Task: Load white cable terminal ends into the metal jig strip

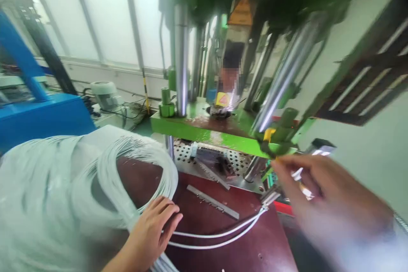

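My left hand [152,231] rests on the dark red table [229,255], fingers bent, touching a big coil of white cables [95,178] at its lower edge. Two white cables [219,236] run from under that hand to the right, ending in metal plug ends [270,197]. My right hand [318,191] is blurred with motion at the right, just in front of the green press table [204,129]. A small white and metal piece [301,178] shows between its fingers, though the grip is hard to make out.
A green vertical moulding machine with shiny steel columns [181,59] fills the middle. A perforated metal plate [210,157] and a flat metal bar [212,202] lie below the press table. A blue machine [41,114] stands at the left. A person stands behind the press.
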Demonstrator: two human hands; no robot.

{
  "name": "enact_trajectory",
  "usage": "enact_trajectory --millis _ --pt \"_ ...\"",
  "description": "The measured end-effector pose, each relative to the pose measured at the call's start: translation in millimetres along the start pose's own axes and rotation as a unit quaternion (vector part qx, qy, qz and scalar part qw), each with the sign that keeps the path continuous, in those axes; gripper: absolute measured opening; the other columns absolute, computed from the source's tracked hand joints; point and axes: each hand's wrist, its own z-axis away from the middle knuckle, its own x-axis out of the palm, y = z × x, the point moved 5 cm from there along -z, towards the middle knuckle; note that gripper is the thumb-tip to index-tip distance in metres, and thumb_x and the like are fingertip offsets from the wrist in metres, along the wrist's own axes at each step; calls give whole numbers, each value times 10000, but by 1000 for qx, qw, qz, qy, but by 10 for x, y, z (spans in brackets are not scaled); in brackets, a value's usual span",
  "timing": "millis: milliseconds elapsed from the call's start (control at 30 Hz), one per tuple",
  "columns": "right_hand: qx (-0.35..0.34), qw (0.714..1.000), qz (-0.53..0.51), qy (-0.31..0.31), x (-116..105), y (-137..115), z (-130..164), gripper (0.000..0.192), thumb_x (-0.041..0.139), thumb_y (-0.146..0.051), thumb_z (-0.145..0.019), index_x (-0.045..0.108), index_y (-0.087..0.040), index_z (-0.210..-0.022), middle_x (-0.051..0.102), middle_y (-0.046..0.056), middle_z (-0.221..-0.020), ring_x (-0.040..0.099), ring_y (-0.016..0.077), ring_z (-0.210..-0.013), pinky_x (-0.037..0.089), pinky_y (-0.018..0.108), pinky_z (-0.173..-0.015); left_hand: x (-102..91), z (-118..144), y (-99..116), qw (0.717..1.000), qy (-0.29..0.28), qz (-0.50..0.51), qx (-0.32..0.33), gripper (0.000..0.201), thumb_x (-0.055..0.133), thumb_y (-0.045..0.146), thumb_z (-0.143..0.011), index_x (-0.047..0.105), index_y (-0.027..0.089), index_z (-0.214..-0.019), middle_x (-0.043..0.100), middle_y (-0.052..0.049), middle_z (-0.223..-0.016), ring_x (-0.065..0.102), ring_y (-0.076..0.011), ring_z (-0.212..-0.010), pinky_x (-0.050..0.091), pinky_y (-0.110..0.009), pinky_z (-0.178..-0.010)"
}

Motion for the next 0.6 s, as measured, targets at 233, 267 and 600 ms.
enact_trajectory --millis 233,267,600 --pt "17 991 74 -112 842 193 -625 157 587 -370 -875 640 -224 -853 650 -1 -851 562 160 -709 306 254 -552 -165 355 -285 1000 12 -5 14 169 471 138 -913 511 167 -752 556 -41 -832 471 -183 -837 392 -380 -804" --pt "28 986 83 -141 952 250 -644 167 586 -372 -878 648 -219 -851 654 6 -864 564 167 -722 293 260 -551 -155 391 -294 1000 16 -5 20 160 474 131 -909 507 165 -756 548 -41 -816 467 -182 -823 390 -383 -800" --pt "75 939 -274 -195 809 -749 613 332 603 -500 -836 620 -233 -1033 670 42 -973 618 206 -875 492 332 -779 -118 382 -318 988 126 15 87 233 341 44 -860 451 186 -712 518 -17 -648 459 -159 -653 391 -340 -689"
